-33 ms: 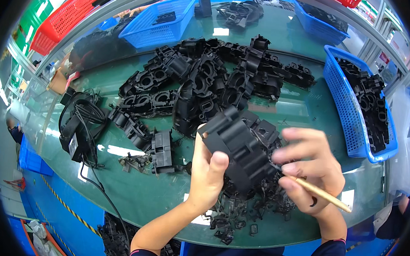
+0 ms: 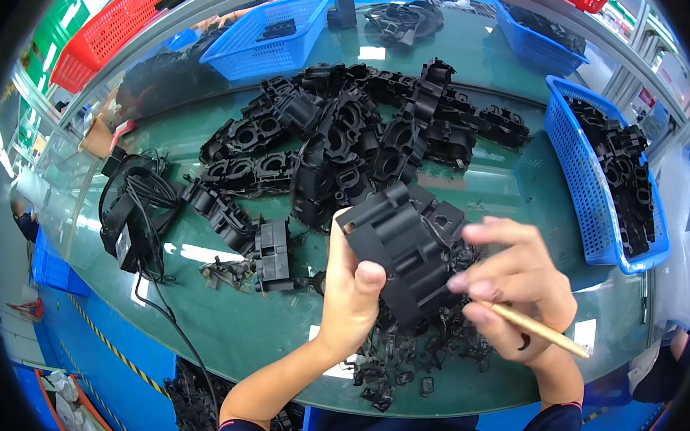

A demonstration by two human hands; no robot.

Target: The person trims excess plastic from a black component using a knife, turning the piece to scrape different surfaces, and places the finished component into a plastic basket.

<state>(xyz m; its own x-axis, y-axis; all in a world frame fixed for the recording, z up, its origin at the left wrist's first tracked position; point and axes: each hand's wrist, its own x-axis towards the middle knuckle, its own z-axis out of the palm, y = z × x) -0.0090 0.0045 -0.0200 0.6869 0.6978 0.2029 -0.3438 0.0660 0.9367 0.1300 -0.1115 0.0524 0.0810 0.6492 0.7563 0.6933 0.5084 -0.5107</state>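
A black moulded plastic part (image 2: 406,255), blocky with rounded channels, is tilted up over the front of the green table. My left hand (image 2: 352,295) is closed around its left side, with the thumb on the near face. In my right hand (image 2: 526,286) is a slim tool with a tan, stick-like handle (image 2: 539,328), pinched between thumb and fingers beside the part's right edge. The tool's working end is hidden at the fingertips, so its kind does not show. Small black plastic scraps (image 2: 399,369) lie beneath the part and nearer the table edge.
A heap of black moulded parts (image 2: 342,128) covers the table's middle. A blue basket (image 2: 576,182) of similar parts stands at right, another blue basket (image 2: 265,41) at the back. A black device with coiled cable (image 2: 132,210) sits left, its cord hanging over the green table's edge (image 2: 220,318).
My right hand's fingers have shifted slightly left and down along the part's edge, with the tan-handled tool. The black part has tilted very little in my left hand.
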